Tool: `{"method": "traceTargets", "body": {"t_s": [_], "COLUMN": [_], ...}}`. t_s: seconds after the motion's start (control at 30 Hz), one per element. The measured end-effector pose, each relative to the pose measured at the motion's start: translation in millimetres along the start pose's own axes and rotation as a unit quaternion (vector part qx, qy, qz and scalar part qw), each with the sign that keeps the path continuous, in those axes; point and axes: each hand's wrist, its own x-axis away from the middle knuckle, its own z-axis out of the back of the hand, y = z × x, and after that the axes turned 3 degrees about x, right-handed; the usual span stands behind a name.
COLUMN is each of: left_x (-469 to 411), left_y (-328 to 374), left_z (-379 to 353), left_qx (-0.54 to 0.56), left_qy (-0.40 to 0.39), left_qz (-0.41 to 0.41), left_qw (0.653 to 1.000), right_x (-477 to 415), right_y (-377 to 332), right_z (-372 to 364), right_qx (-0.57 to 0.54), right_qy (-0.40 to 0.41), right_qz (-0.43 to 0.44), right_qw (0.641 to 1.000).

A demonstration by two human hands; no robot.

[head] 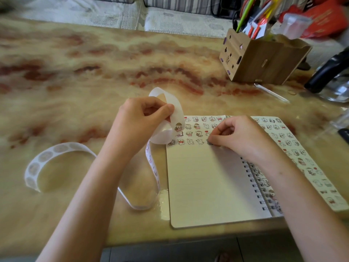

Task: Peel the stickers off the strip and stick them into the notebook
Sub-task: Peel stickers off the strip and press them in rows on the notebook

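**A:** Head view. Where is the strip?

**B:** Sticker strip (175, 110) is held up at frame centre, over the upper left corner of the notebook (204, 182). Left grip (143, 118) pinches it, thumb against curled fingers. One bear picture shows on it just below the thumb. From there it loops down and curls across the bench (75, 76) to lower left, where the tail shows only empty round patches.

**A:** Right grip?

**B:** Right grip (238, 135) is narrow, with its fingertips bunched down on a sticker (209, 142) at the right end of the fourth row, left page.

**A:** Notebook?

**B:** Spiral-bound, open flat, right of centre. The left page is bare below its four rows. The right page is covered.

**A:** Anything else?

**B:** Wooden pen holder (260, 61) at upper right, with pens in it.
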Motion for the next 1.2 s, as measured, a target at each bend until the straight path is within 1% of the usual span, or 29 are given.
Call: {"method": "traceTargets", "body": {"t_s": [0.2, 0.33, 0.63, 0.77, 0.9, 1.07, 1.2], "left_x": [0.4, 0.5, 0.2, 0.4, 1.3, 1.8, 1.1], "left_y": [-0.5, -0.9, -0.9, -0.8, -0.3, 0.2, 0.6], "left_z": [0.1, -0.5, -0.4, -1.1, -0.5, -0.5, -1.6], "left_qx": [-0.001, -0.005, -0.001, -0.002, -0.002, 0.008, 0.005], "left_qy": [0.000, 0.002, 0.003, 0.004, 0.004, 0.003, 0.005], "left_qz": [-0.001, 0.000, 0.003, 0.009, 0.010, 0.006, 0.004], "left_qw": [1.000, 1.000, 1.000, 1.000, 1.000, 1.000, 1.000], "right_x": [1.3, -0.1, -0.6, -1.3, -4.9, -3.3, -4.6], "right_y": [0.0, 0.7, 2.9, 2.0, 5.0, 3.9, 3.4], "right_z": [1.8, 1.8, 3.9, 3.0, 4.9, -0.8, -4.6], "right_qx": [0.018, 0.053, 0.034, 0.043, 0.021, 0.013, 0.042], "right_qy": [0.014, 0.000, -0.017, -0.022, -0.027, 0.015, 0.044], "right_qz": [0.007, 0.022, 0.018, 0.018, 0.016, 0.009, 0.007], "right_qw": [1.000, 0.998, 0.999, 0.999, 0.999, 1.000, 0.998]}}
